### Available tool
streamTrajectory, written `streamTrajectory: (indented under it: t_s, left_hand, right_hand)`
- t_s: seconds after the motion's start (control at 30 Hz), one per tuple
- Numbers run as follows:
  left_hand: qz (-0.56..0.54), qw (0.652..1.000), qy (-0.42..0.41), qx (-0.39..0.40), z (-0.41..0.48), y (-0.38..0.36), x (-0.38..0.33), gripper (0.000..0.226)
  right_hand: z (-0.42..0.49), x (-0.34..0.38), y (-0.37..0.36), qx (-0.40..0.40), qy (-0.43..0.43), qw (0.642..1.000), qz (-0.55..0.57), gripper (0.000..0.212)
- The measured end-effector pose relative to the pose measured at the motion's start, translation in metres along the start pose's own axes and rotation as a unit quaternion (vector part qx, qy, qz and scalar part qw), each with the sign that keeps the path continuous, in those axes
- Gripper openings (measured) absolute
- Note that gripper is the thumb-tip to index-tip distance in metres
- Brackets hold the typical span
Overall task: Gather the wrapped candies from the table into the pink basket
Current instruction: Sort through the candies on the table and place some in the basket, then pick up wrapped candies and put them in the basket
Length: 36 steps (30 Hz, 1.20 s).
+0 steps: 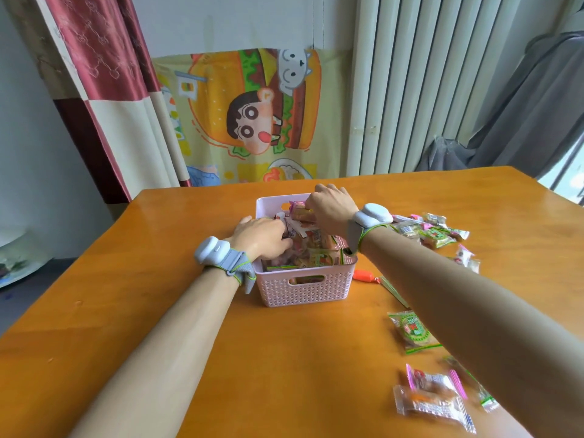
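heads up, right hand (328, 210) grip pinches a pink-wrapped candy (297, 206) over the heaped pink plastic basket (303, 292), left hand (262, 237) grip unclear, pile could spill

Likely a home, curtains (104, 90), cartoon hanging (252, 115)

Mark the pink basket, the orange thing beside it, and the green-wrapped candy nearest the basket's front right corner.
pink basket (316, 294): head view, on its front wall.
orange thing (363, 275): head view, on its body.
green-wrapped candy (412, 330): head view, on the wrapper's middle.

Orange table (284, 358), pink basket (305, 287), wrapped candies (412, 331)
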<state>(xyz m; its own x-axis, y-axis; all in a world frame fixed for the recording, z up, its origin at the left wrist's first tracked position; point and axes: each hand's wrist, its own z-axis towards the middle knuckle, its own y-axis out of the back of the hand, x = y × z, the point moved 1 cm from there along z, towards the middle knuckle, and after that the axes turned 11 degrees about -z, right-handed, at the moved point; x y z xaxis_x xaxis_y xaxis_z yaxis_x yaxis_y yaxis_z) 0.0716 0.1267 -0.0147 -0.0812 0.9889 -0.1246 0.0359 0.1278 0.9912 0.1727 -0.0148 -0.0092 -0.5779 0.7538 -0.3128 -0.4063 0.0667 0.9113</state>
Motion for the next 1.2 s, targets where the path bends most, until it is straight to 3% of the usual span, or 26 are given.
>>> streamTrajectory:
  t_s: [0.2,0.43,0.63,0.73,0.93,1.2]
  left_hand:
    - [-0.023,1.000,0.019,0.005,-0.013,-0.003,-0.002,0.048]
    - [-0.090,0.978,-0.053,-0.178,-0.058,-0.001,-0.038,0.025]
    - [-0.172,0.954,-0.121,-0.215,-0.089,0.003,-0.092,0.014]
    - [-0.176,0.953,-0.144,-0.199,-0.099,-0.001,-0.118,0.013]
    - [-0.137,0.975,-0.162,-0.067,-0.105,-0.036,-0.162,0.020]
    - [-0.113,0.982,-0.152,0.012,-0.093,-0.077,-0.188,0.059]
  right_hand:
    - [-0.016,-0.014,0.020,0.063,0.026,0.992,0.110,0.032]
    - [-0.087,-0.055,0.044,0.039,0.020,0.979,0.199,0.018]
    - [-0.138,-0.082,0.043,0.085,-0.012,0.976,0.200,0.016]
    - [-0.160,-0.091,0.039,0.139,-0.010,0.973,0.183,0.019]
    - [-0.193,-0.096,0.016,0.231,-0.001,0.967,0.110,0.047]
    - [-0.212,-0.097,0.003,0.191,-0.004,0.971,0.143,0.055]
